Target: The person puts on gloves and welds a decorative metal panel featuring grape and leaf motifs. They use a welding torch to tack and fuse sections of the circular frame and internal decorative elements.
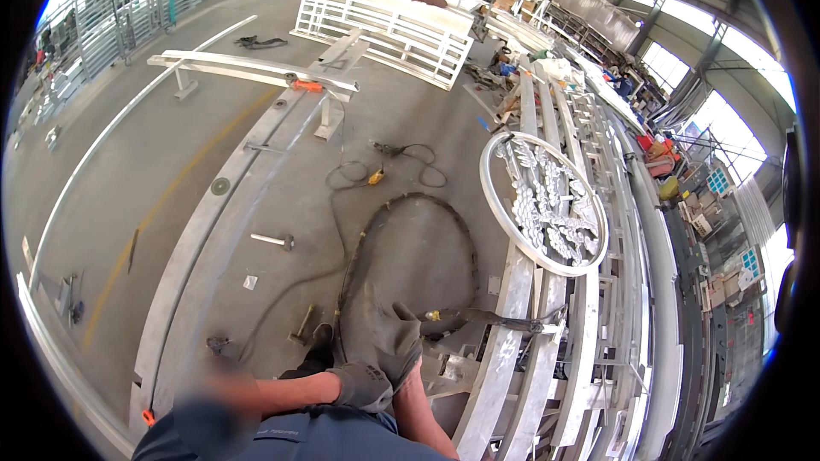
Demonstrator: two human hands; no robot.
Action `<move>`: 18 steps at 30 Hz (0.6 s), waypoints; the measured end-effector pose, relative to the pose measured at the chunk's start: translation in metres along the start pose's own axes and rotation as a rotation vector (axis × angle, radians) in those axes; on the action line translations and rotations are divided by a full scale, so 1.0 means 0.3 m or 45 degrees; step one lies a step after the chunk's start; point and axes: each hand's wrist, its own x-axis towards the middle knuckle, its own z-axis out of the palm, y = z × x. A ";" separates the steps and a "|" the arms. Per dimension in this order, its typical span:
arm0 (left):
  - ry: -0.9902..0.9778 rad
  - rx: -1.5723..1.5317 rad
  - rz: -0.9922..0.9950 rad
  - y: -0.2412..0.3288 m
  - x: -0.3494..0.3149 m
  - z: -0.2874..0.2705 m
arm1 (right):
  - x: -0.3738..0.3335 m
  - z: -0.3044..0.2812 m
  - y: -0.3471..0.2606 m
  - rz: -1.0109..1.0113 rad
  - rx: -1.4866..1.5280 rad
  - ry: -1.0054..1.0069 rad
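Observation:
Both my hands wear grey work gloves and meet close to my body at the lower middle. My left hand [363, 386] lies across my right wrist, its fingers closed around the cuff of the right glove. My right hand [393, 337] points away from me, and its loose-looking glove spreads toward the fingertips. A dark hose [472, 248] loops over the floor just beyond my hands. It leads to a torch-like handle [512, 321] resting on the metal bars at the right.
A round white frame with leafy ornament [547, 201] lies on long metal bars [504, 324] at the right. To the left are a long beam [192, 248], a hammer [273, 241] and cords with a yellow connector [376, 177]. White railing panels [384, 30] stand farther off.

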 end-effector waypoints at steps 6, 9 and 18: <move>-0.005 0.076 0.174 -0.217 0.140 -0.132 | 0.263 -0.066 0.007 0.134 0.486 0.265; -0.081 0.129 0.222 -0.266 0.139 -0.257 | 0.456 -0.074 -0.036 0.362 2.121 0.142; -0.059 0.171 0.230 -0.464 0.137 -0.424 | 0.747 0.007 -0.174 0.379 1.695 0.370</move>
